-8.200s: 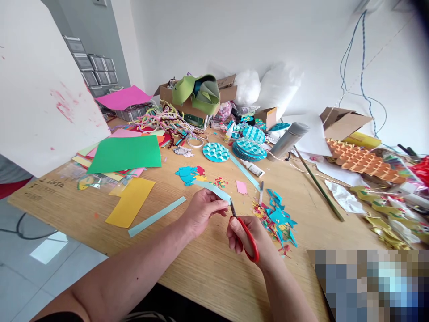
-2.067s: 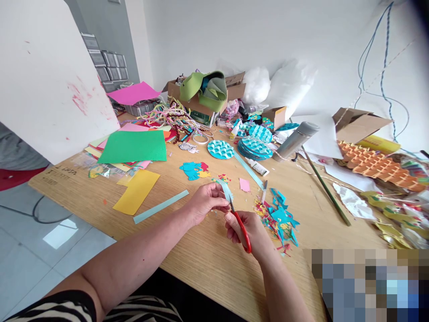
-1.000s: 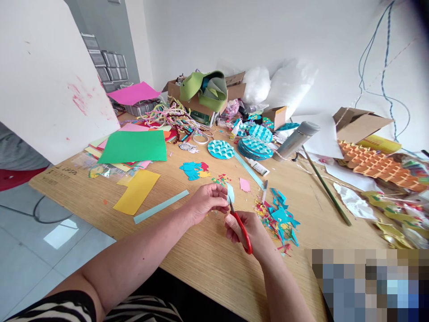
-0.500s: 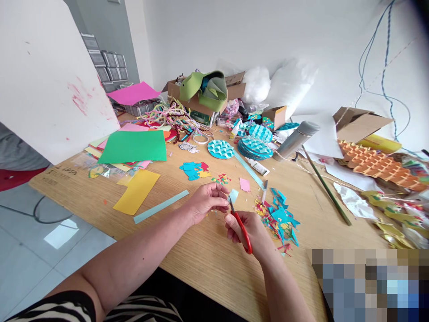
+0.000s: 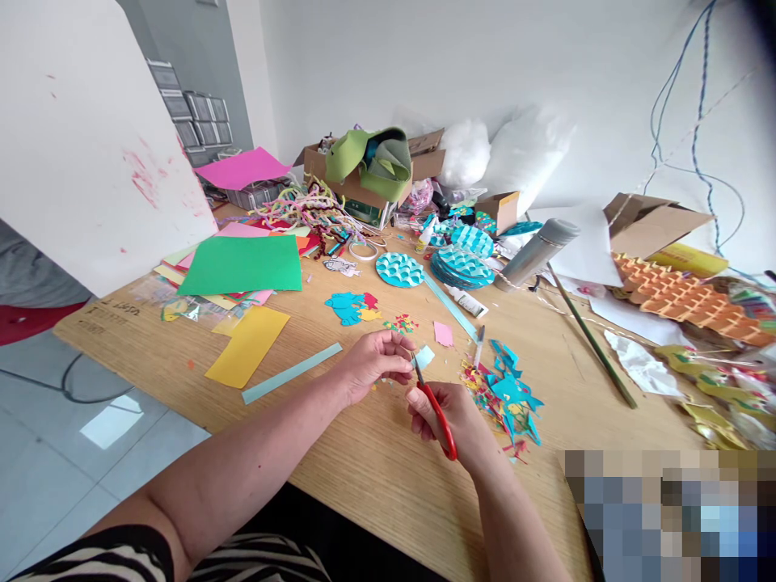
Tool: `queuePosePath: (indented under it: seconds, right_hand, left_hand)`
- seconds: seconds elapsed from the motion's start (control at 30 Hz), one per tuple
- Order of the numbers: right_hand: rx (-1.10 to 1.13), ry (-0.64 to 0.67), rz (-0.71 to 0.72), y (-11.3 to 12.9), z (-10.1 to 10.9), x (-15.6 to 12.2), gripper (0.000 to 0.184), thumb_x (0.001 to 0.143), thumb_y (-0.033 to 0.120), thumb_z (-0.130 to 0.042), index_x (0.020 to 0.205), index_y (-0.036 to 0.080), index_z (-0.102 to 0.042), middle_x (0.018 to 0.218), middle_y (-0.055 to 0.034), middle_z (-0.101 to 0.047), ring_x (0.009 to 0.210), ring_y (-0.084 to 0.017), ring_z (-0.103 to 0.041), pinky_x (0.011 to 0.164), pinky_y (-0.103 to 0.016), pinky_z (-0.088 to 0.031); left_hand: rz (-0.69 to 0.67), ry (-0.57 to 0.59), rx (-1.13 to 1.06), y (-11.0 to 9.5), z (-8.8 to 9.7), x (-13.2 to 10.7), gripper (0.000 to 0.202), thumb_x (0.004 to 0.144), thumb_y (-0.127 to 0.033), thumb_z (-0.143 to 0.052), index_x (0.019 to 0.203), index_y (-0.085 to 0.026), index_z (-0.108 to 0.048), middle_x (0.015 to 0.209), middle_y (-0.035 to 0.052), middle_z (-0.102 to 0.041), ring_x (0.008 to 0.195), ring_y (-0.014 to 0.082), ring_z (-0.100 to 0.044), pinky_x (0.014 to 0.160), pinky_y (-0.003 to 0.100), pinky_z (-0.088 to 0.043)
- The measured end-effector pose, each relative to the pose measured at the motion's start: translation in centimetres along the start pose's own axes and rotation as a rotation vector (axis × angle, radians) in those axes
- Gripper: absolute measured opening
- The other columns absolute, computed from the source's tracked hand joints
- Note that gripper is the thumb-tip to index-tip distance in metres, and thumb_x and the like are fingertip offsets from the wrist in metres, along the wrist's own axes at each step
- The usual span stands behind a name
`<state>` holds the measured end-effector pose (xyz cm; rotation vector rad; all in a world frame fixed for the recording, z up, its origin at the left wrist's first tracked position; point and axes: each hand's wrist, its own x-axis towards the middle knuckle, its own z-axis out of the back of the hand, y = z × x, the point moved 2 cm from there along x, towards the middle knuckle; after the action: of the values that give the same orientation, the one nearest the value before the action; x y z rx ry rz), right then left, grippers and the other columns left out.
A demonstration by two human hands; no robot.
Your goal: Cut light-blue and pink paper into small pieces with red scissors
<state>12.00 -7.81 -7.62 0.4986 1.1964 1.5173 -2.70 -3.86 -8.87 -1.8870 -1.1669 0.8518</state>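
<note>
My left hand (image 5: 388,360) is closed in a pinch, its fingertips beside the scissor blades. A small piece of light blue paper (image 5: 425,356) shows just past these fingertips and behind the blades; the fingers hide its near end. Red-handled scissors (image 5: 437,416) are gripped in my right hand (image 5: 452,412), blades pointing up toward the left fingertips and nearly together. A light blue paper strip (image 5: 292,373) lies by my left forearm. Beyond my hands are blue cut-out shapes (image 5: 345,308), small coloured paper bits (image 5: 401,324) and a pink paper piece (image 5: 443,333).
Blue paper scraps (image 5: 512,388) and a craft knife (image 5: 479,347) lie right of my hands. Farther back are a glue tube (image 5: 466,301), stacked blue discs (image 5: 461,268) and a grey flask (image 5: 537,252). Green card (image 5: 242,265) and yellow paper (image 5: 247,346) lie left.
The light blue paper piece has shifted slightly to the right and turned a little. Both hands and the scissors stay almost in the same place.
</note>
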Motion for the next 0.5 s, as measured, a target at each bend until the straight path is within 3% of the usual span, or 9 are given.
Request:
queuePosePath:
  seconds: [0.5]
  right_hand:
    - [0.014, -0.023, -0.005, -0.25, 0.02, 0.1, 0.044, 0.074, 0.057, -0.063, 0.058, 0.017, -0.054, 0.05, -0.0041, -0.062, 0.041, -0.012, -0.052, 0.04, -0.021, -0.036]
  left_hand:
    - [0.005, 0.0, -0.003, 0.04, -0.07, 0.01, 0.034, 0.056, -0.014, -0.075, 0.087, -0.013, -0.06, 0.068, -0.0001, -0.061, 0.059, 0.0111, -0.057, 0.059, 0.027, -0.047]
